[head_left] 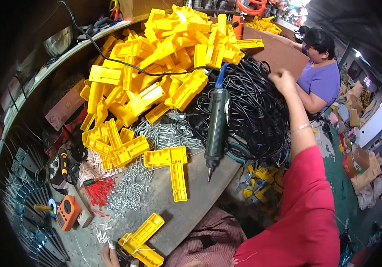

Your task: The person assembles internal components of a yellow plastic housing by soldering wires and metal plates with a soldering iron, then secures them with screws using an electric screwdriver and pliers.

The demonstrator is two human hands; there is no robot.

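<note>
Observed loose screws (131, 182) across grey workbench (204, 182), plus green floor (344, 200). Found left hand (107, 256), cut off at lower edge, against yellow housing (143, 236); right hand (282, 81) curled beside cables (253, 107). Cannot confirm either grip.

The grey table (200, 189) holds a big heap of yellow parts (168, 46), lots of silver screws (131, 187), some red bits (99, 191) and an orange box (67, 211). One yellow T (178, 182) lies beside the screws.
</note>
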